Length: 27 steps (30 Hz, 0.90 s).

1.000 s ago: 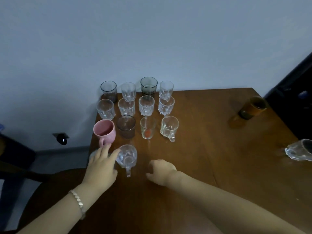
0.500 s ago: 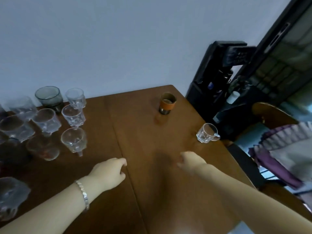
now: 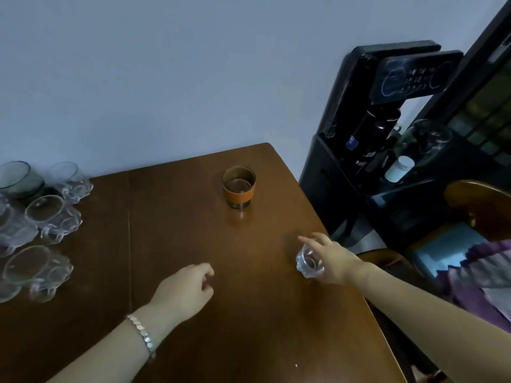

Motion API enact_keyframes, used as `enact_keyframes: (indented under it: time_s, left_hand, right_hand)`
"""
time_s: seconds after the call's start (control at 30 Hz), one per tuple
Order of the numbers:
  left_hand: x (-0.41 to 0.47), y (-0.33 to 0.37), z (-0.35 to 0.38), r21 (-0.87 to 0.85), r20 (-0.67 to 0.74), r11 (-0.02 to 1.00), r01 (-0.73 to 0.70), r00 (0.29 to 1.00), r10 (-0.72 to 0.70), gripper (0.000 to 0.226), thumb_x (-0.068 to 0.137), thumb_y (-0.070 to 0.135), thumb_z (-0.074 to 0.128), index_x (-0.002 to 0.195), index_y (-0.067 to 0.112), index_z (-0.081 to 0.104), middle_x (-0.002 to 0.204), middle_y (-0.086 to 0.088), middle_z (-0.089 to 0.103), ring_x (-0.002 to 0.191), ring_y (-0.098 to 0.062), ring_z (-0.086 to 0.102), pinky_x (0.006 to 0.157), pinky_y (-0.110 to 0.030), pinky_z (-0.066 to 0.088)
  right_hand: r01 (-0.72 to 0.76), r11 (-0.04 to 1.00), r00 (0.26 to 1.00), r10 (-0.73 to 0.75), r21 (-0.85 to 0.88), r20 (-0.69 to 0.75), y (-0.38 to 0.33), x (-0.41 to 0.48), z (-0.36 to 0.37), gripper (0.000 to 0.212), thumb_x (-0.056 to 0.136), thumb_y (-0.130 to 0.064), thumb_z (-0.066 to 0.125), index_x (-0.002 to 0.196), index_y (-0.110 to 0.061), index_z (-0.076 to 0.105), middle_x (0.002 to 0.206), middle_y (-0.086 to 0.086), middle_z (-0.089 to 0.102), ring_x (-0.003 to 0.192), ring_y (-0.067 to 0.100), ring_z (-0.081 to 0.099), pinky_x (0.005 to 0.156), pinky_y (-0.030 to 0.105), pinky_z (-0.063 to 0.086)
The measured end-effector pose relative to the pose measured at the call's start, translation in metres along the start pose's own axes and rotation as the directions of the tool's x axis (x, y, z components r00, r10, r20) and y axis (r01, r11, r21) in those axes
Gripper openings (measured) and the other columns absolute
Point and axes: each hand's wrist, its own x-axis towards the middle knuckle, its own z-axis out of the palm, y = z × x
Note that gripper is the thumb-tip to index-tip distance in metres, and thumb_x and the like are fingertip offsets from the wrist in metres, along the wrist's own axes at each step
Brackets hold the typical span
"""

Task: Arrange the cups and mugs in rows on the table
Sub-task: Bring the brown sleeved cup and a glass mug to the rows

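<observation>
A small clear glass mug is near the right edge of the brown table, and my right hand is wrapped around it. My left hand hovers over the middle of the table, fingers loosely curled, holding nothing. A glass cup with an orange-brown band stands alone toward the far right corner. At the left edge, rows of clear glasses and mugs stand together, with a dark tinted glass at the back; most of that group is cut off by the frame.
A black water dispenser stands right of the table against the wall. A wooden chair with purple cloth is beside the table's right edge. Bare tabletop lies between the hands and the rows.
The view has swung right, away from the rows. My right hand reached to the clear mug by the right edge and closed on it. My left hand left the rows and moved to mid-table.
</observation>
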Motion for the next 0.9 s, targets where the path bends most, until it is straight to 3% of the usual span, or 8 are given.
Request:
enact_keyframes:
  time_s: [0.07,0.17,0.3,0.4,0.5,0.63,0.83,0.9]
  left_hand:
    - [0.017,0.011,-0.006,0.018,-0.016,1.000,0.023,1.000,-0.023,0.038,0.094,0.024,0.052,0.132,0.026,0.049,0.129,0.004,0.057,0.106,-0.011,0.060,0.086,-0.023,0.052]
    - [0.057,0.029,-0.022,0.030,-0.095,0.998,0.047,0.994,-0.044,0.047,0.093,0.026,0.053,0.139,0.023,0.041,0.139,0.001,0.048,0.116,-0.017,0.056,0.091,-0.031,0.052]
    - [0.123,0.057,-0.048,-0.122,-0.267,0.989,0.079,0.957,-0.110,0.094,0.082,0.030,0.069,0.151,0.025,0.006,0.159,-0.005,0.007,0.130,-0.031,0.047,0.099,-0.043,0.048]
    - [0.173,0.072,-0.065,-0.153,-0.308,0.982,0.113,0.938,-0.156,0.120,0.071,0.041,0.079,0.151,0.023,-0.008,0.162,-0.003,-0.003,0.144,-0.029,0.026,0.109,-0.049,0.035]
    - [0.204,0.078,-0.071,-0.118,-0.205,0.981,0.154,0.963,-0.176,0.122,0.067,0.044,0.081,0.152,0.019,-0.002,0.161,-0.003,0.009,0.142,-0.030,0.029,0.111,-0.049,0.036]
    - [0.207,0.077,-0.060,-0.060,-0.246,0.981,0.186,0.949,-0.195,0.107,0.065,0.041,0.080,0.148,0.012,0.019,0.149,-0.009,0.024,0.130,-0.035,0.042,0.097,-0.043,0.049]
    - [0.129,0.045,-0.032,-0.154,-0.242,0.977,0.147,0.953,-0.181,0.104,0.063,0.037,0.084,0.145,0.017,0.022,0.146,-0.004,0.025,0.128,-0.028,0.042,0.098,-0.040,0.049]
    - [0.086,0.021,-0.023,-0.193,-0.243,0.972,0.136,0.953,-0.182,0.102,0.063,0.036,0.084,0.144,0.020,0.023,0.147,-0.001,0.024,0.130,-0.024,0.041,0.102,-0.037,0.047]
  right_hand:
    - [0.052,0.999,0.999,-0.052,0.016,-0.011,0.007,0.010,-0.003,0.092,0.074,-0.024,0.076,0.147,-0.034,0.021,0.147,0.000,0.030,0.126,0.025,0.047,0.098,0.033,0.050]
    - [0.071,0.996,0.995,-0.067,0.053,-0.076,0.012,0.020,-0.013,0.089,0.071,-0.040,0.075,0.143,-0.037,0.024,0.139,-0.006,0.039,0.111,0.019,0.059,0.085,0.030,0.054]
    - [0.086,0.976,0.980,-0.048,0.200,-0.191,0.017,0.035,-0.028,0.089,0.068,-0.052,0.073,0.141,-0.038,0.025,0.136,-0.008,0.040,0.103,0.016,0.061,0.083,0.030,0.056]
    - [0.090,0.956,0.974,-0.025,0.279,-0.226,0.019,0.047,-0.041,0.089,0.066,-0.052,0.075,0.140,-0.039,0.026,0.134,-0.008,0.041,0.109,0.016,0.058,0.087,0.030,0.055]
    - [0.073,0.942,0.970,0.009,0.329,-0.241,0.019,0.056,-0.048,0.088,0.067,-0.049,0.077,0.139,-0.039,0.028,0.134,-0.008,0.042,0.110,0.015,0.058,0.086,0.028,0.055]
    - [0.049,0.929,0.970,0.043,0.366,-0.240,0.014,0.057,-0.044,0.087,0.067,-0.047,0.078,0.138,-0.038,0.029,0.133,-0.008,0.042,0.110,0.014,0.058,0.085,0.027,0.055]
    - [0.053,0.907,0.972,0.049,0.419,-0.228,-0.015,0.036,-0.026,0.088,0.064,-0.040,0.081,0.136,-0.040,0.031,0.129,-0.009,0.042,0.105,0.014,0.057,0.077,0.025,0.057]
    - [0.068,0.908,0.975,0.027,0.412,-0.220,-0.034,0.025,-0.019,0.088,0.063,-0.040,0.082,0.135,-0.041,0.031,0.126,-0.010,0.042,0.097,0.011,0.056,0.065,0.019,0.056]
